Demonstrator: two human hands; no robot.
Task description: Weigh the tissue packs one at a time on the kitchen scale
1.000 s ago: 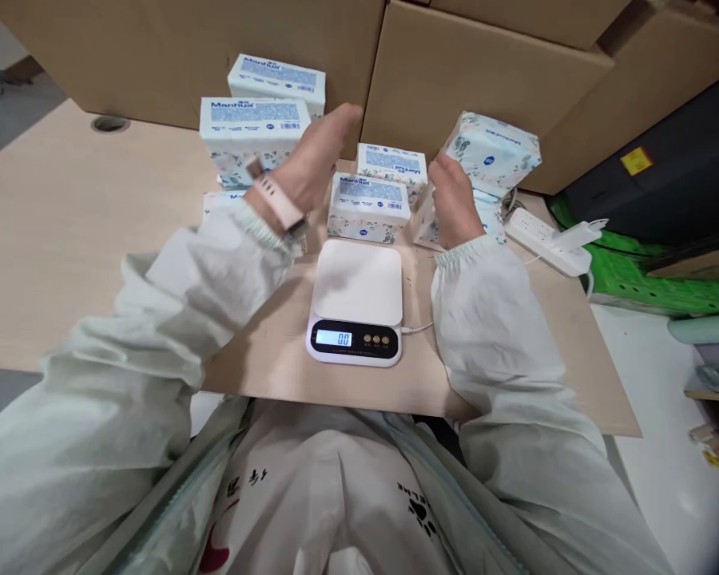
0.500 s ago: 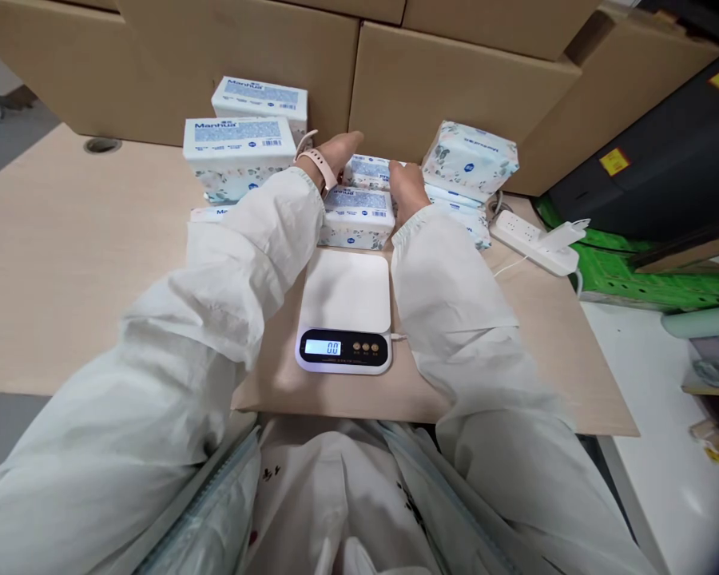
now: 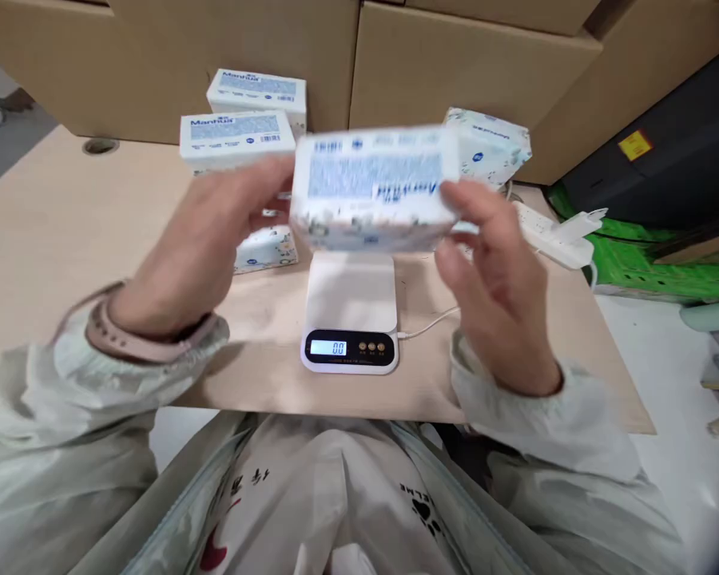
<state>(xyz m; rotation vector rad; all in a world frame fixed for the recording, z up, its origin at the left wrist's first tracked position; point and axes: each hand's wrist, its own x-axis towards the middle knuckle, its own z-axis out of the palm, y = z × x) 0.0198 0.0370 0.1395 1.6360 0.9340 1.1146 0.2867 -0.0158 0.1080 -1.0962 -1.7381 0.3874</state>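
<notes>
Between both hands, a white and blue tissue pack point(image 3: 375, 180) hangs in the air over the far part of a white digital scale point(image 3: 351, 299). Its printing is upside down and slightly blurred. My left hand point(image 3: 207, 231), with a pink wristband, grips the pack's left end, its fingertips partly hidden. At the right end, my right hand point(image 3: 500, 283) pinches the pack with thumb and fingers. The scale's lit display point(image 3: 328, 348) reads 0.0, and nothing rests on its plate. Below my left fingers, another tissue pack point(image 3: 268, 247) is partly covered.
More tissue packs point(image 3: 236, 136) stand at the back left, and one patterned pack point(image 3: 491, 148) sits tilted at the back right. Cardboard boxes point(image 3: 455, 72) wall off the rear. A power strip point(image 3: 554, 235) lies at right. A white cable point(image 3: 431, 322) runs into the scale.
Both hands have come back from the rear of the table and moved apart. A tissue pack is now lifted between them over the scale.
</notes>
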